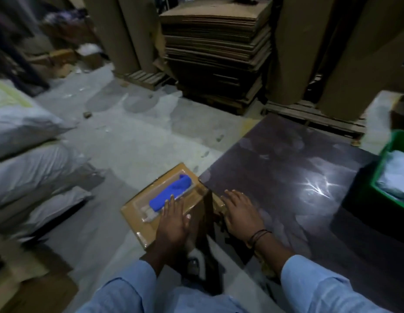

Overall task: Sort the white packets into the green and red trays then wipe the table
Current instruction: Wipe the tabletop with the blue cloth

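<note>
Blue cloth (171,196) lies crumpled on a taped cardboard box (151,213). Left hand (173,220) flat and open on the box; right hand (239,212) flat, open, empty on the glossy dark desk (286,168).

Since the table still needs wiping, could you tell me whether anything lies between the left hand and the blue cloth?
Nothing visible does. The left hand lies flat on the box, fingertips right at the near end of the blue cloth, which lies exposed on top. The table sits just to the right.

Single head view, forward-down, close over table (286,177).
</note>
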The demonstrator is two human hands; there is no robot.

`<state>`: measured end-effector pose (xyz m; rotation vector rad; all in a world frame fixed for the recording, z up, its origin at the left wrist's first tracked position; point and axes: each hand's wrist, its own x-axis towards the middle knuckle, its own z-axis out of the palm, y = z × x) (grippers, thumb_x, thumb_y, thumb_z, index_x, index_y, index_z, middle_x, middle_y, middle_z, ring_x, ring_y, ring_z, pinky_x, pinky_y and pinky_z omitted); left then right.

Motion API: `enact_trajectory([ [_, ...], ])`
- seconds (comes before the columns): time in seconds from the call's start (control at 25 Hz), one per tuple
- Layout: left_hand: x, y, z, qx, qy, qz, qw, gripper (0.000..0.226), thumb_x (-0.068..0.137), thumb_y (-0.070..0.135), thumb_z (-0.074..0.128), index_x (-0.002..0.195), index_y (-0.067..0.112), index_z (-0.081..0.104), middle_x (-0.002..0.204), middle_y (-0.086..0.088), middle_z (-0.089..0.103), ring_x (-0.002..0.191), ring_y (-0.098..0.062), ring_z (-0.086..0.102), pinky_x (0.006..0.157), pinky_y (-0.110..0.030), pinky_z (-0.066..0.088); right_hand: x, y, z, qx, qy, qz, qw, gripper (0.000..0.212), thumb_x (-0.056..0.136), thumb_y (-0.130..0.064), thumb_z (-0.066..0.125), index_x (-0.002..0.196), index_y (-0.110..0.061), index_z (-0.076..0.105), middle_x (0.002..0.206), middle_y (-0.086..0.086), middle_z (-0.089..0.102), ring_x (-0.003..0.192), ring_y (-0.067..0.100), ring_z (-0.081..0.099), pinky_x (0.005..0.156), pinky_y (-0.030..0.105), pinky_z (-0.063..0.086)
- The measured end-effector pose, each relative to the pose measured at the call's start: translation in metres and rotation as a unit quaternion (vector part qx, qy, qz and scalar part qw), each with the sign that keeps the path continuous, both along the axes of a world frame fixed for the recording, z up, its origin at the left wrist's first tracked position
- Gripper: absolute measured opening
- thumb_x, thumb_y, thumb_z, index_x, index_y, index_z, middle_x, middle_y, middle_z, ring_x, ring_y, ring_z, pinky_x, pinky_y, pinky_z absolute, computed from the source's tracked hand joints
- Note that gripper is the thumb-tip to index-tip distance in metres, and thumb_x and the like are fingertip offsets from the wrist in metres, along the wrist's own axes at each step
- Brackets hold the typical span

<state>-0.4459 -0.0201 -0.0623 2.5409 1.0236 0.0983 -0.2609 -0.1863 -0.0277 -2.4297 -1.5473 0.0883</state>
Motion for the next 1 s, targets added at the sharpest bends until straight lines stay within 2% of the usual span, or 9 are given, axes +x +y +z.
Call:
enact_trajectory([
  [0.08, -0.021, 0.037, -0.009, -0.013, 0.029, 0.036, 0.999, 0.067, 0.098, 0.044, 0.036, 0.155, 0.01, 0.035, 0.164, -0.023, 0.022, 0.152, -0.042, 0.021, 0.123, -0.05, 0.019, -0.014, 0.052, -0.009, -0.02, 0.002, 0.029, 0.999, 0.05, 0.083, -0.031, 0.048, 0.127, -0.013, 0.063, 0.134, 0.013, 0.061, 0.121, 0.038, 0.057, 0.106, 0.049, 0.046],
  [0.16, -0.037, 0.078, -0.02, -0.031, 0.055, 0.069, 0.996, 0.065, 0.099, 0.036, 0.047, 0.157, 0.011, 0.031, 0.165, -0.023, 0.018, 0.151, -0.043, 0.02, 0.123, -0.05, 0.018, -0.03, 0.111, -0.021, -0.051, 0.016, 0.058, 0.997, 0.046, 0.076, -0.026, 0.064, 0.121, -0.014, 0.065, 0.126, 0.013, 0.064, 0.116, 0.038, 0.059, 0.102, 0.049, 0.048],
  [0.32, -0.055, 0.156, -0.041, -0.031, 0.055, 0.039, 0.997, 0.066, 0.093, 0.033, 0.048, 0.152, 0.005, 0.038, 0.159, -0.029, 0.028, 0.145, -0.049, 0.031, 0.121, -0.055, 0.026, -0.048, 0.212, -0.054, -0.149, 0.002, 0.104, 0.983, 0.05, 0.071, -0.021, 0.067, 0.119, -0.012, 0.064, 0.118, 0.015, 0.065, 0.108, 0.038, 0.06, 0.09, 0.047, 0.053],
  [0.4, -0.058, 0.182, -0.054, -0.056, 0.067, 0.032, 0.996, 0.067, 0.095, 0.035, 0.044, 0.155, 0.006, 0.033, 0.162, -0.027, 0.024, 0.149, -0.046, 0.025, 0.123, -0.052, 0.022, -0.047, 0.253, -0.071, -0.192, 0.003, 0.103, 0.976, 0.055, 0.078, -0.019, 0.068, 0.132, -0.009, 0.059, 0.132, 0.018, 0.059, 0.121, 0.041, 0.054, 0.1, 0.048, 0.047],
  [0.52, -0.057, 0.201, -0.07, -0.048, 0.063, 0.007, 0.997, 0.073, 0.095, 0.043, 0.03, 0.158, 0.008, 0.024, 0.165, -0.023, 0.016, 0.153, -0.041, 0.017, 0.125, -0.049, 0.017, -0.039, 0.289, -0.094, -0.24, -0.042, 0.107, 0.964, 0.065, 0.093, -0.015, 0.058, 0.152, -0.007, 0.032, 0.159, 0.02, 0.027, 0.146, 0.042, 0.024, 0.118, 0.053, 0.024],
  [0.64, -0.048, 0.217, -0.083, -0.05, 0.062, -0.004, 0.997, 0.079, 0.091, 0.051, 0.018, 0.159, 0.01, 0.023, 0.165, -0.021, 0.018, 0.153, -0.039, 0.018, 0.125, -0.048, 0.017, -0.028, 0.308, -0.111, -0.269, -0.057, 0.104, 0.956, 0.065, 0.094, -0.016, 0.057, 0.152, -0.006, 0.029, 0.155, 0.02, 0.033, 0.146, 0.042, 0.022, 0.121, 0.053, 0.018],
  [0.72, -0.045, 0.222, -0.088, -0.058, 0.046, 0.011, 0.997, 0.079, 0.092, 0.053, 0.019, 0.158, 0.01, 0.027, 0.165, -0.02, 0.021, 0.152, -0.038, 0.021, 0.125, -0.048, 0.019, -0.026, 0.308, -0.112, -0.263, -0.064, 0.098, 0.958, 0.052, 0.093, -0.016, 0.054, 0.143, -0.007, 0.041, 0.142, 0.019, 0.048, 0.136, 0.041, 0.035, 0.117, 0.052, 0.024],
  [0.84, -0.034, 0.227, -0.077, -0.076, 0.008, 0.034, 0.996, 0.079, 0.095, 0.057, 0.018, 0.159, 0.012, 0.026, 0.167, -0.015, 0.017, 0.154, -0.035, 0.019, 0.125, -0.048, 0.02, -0.025, 0.301, -0.098, -0.209, -0.052, 0.096, 0.972, 0.048, 0.08, -0.016, 0.064, 0.127, -0.009, 0.057, 0.115, 0.015, 0.059, 0.113, 0.039, 0.054, 0.109, 0.05, 0.035],
  [1.0, 0.001, 0.239, -0.042, -0.062, -0.09, -0.008, 0.994, 0.062, 0.104, 0.046, 0.032, 0.158, 0.016, 0.028, 0.168, -0.01, 0.016, 0.155, -0.03, 0.015, 0.125, -0.049, 0.019, -0.015, 0.282, -0.052, -0.061, -0.044, 0.041, 0.996, 0.054, 0.065, -0.017, 0.069, 0.118, -0.012, 0.061, 0.101, 0.01, 0.057, 0.096, 0.033, 0.054, 0.103, 0.046, 0.043],
])
